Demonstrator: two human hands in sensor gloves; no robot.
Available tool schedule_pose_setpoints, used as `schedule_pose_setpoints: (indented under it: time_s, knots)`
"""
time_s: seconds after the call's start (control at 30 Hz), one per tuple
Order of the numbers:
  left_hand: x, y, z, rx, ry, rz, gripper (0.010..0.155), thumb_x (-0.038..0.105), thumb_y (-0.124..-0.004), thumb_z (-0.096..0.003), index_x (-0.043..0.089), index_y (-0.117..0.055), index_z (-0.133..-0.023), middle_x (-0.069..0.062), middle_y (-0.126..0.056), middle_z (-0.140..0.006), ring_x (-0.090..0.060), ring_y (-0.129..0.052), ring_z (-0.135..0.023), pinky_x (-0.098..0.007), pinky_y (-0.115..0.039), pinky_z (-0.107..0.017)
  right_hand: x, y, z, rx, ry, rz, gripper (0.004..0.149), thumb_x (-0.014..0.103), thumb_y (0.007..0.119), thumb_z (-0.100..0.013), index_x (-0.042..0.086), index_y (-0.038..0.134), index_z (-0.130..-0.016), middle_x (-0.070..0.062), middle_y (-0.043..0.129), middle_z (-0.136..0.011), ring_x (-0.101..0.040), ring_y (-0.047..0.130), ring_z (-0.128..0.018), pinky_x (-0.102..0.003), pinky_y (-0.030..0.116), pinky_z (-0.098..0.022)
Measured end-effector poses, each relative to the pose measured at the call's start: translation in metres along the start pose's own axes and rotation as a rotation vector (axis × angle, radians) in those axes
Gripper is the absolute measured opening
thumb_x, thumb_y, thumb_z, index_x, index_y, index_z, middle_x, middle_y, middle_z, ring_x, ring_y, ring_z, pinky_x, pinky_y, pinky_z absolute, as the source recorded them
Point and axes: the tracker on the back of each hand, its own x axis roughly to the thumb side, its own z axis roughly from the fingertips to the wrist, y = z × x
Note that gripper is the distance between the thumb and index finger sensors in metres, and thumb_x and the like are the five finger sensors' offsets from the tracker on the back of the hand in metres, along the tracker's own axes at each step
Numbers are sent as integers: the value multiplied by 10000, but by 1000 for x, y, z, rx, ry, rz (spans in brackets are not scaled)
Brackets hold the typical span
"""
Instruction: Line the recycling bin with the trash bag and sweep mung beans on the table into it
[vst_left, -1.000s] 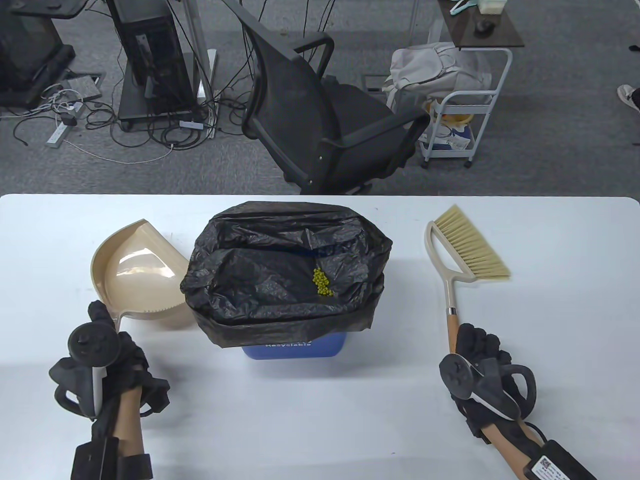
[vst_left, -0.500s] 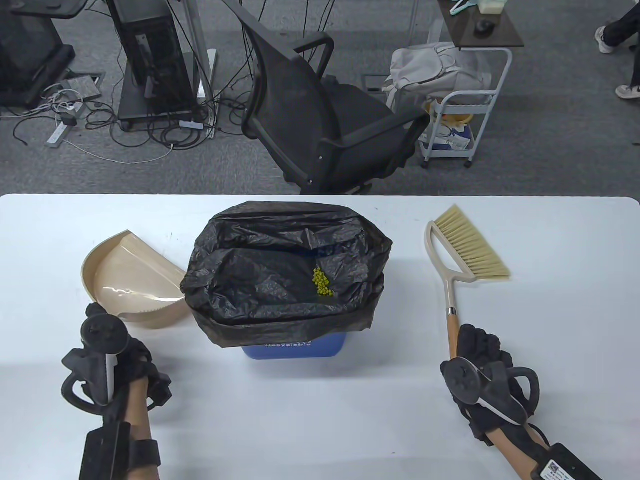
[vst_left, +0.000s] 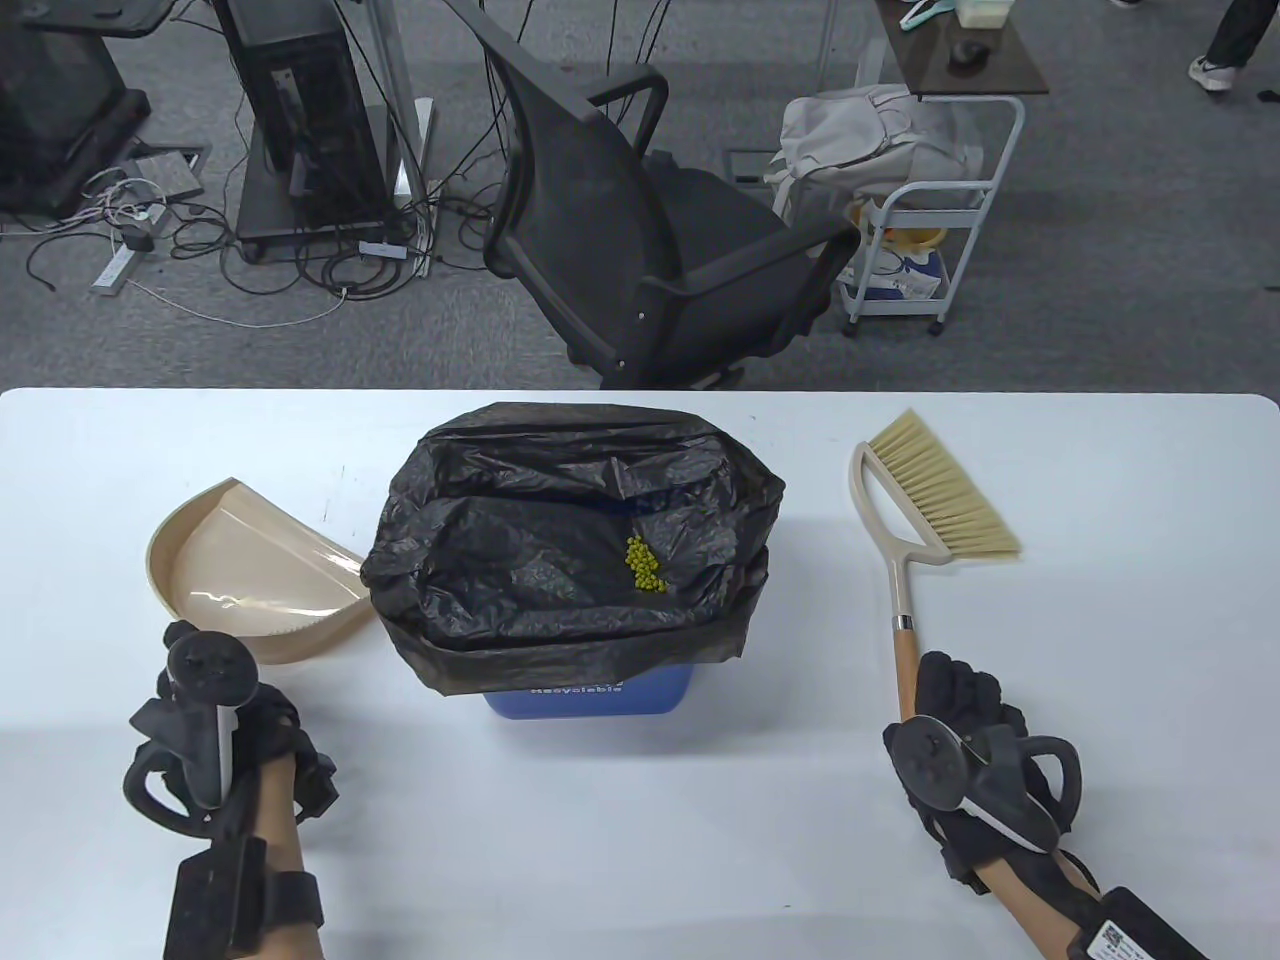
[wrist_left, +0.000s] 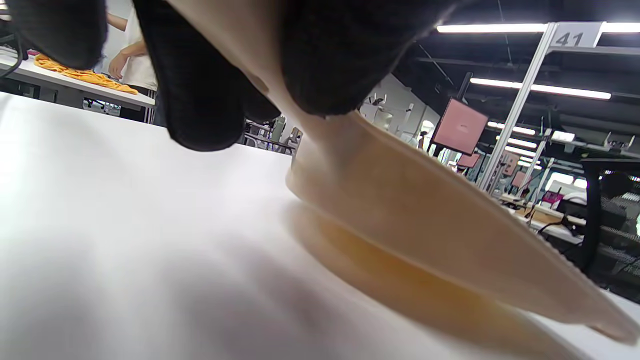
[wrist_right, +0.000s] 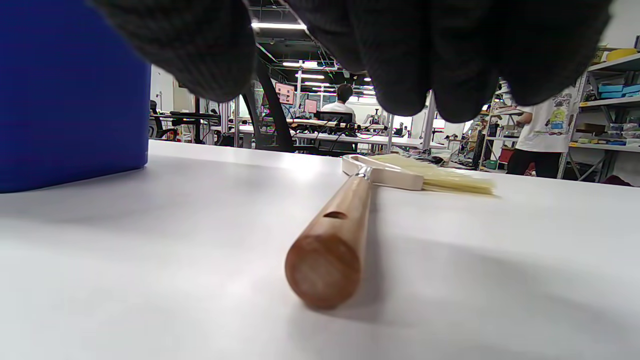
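The blue recycling bin (vst_left: 590, 695) stands mid-table, lined with a black trash bag (vst_left: 520, 560). A small heap of green mung beans (vst_left: 645, 565) lies inside the bag. At its left is the beige dustpan (vst_left: 240, 570), low over the table. My left hand (vst_left: 200, 660) grips its handle, and the left wrist view shows the fingers (wrist_left: 200, 90) curled round that handle, with the dustpan (wrist_left: 425, 210) beyond. The broom (vst_left: 905, 590) lies flat on the right. My right hand (vst_left: 950, 680) hovers over its wooden handle (wrist_right: 335, 230) with the fingers (wrist_right: 400, 60) above it, not touching.
The white table (vst_left: 640, 850) ends at its far edge behind the bin. Beyond that edge stand a black office chair (vst_left: 650, 230) and a white cart (vst_left: 930, 250). In the right wrist view the bin (wrist_right: 70, 90) is close on the left.
My left hand has drawn the dustpan left and tipped it down flatter toward the table. The right hand and broom have hardly moved.
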Motion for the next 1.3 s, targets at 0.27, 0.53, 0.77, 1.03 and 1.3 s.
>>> schedule_pose_setpoints:
  time_s: [0.27,0.53,0.77,1.03,1.3]
  knots:
    - [-11,-9,-5,-12,31,-21,707,146,-868,-476,122,-584,-1123,-246,-802,-1038,-522,-955,-804,-826,-607,-607,0,1,1,-10,-4,-8,812,409,733,-504,-151,540,-1059,-409,723,-954,-628,775,-857,-699,706,-550]
    - [-19,-12,-7,-21,49,-46,716,158,-873,-477,124,-574,-1127,-242,-801,-1044,-540,-938,-822,-819,-599,-617,1,0,2,-12,-4,-11,810,409,735,-503,-147,544,-1059,-408,725,-953,-628,776,-856,-697,708,-549]
    - [-24,-15,-6,-30,29,-39,721,173,-877,-476,137,-571,-1128,-239,-791,-1053,-538,-921,-842,-799,-603,-630,0,0,2,-18,2,-16,807,409,734,-504,-145,547,-1060,-407,728,-953,-627,778,-856,-697,708,-550]
    - [-10,-3,2,2,-86,-55,730,288,-879,-486,116,-591,-1134,-265,-678,-1129,-662,-669,-969,-805,-535,-654,0,-2,3,-32,3,-13,805,410,735,-503,-138,549,-1063,-406,726,-957,-629,774,-857,-698,706,-551]
    - [14,6,20,-21,-265,-64,730,336,-858,-495,120,-594,-1141,-263,-655,-1148,-675,-581,-1005,-806,-460,-677,-3,-2,3,-69,-1,-29,811,427,735,-500,-115,548,-1074,-401,719,-968,-628,770,-863,-697,703,-555]
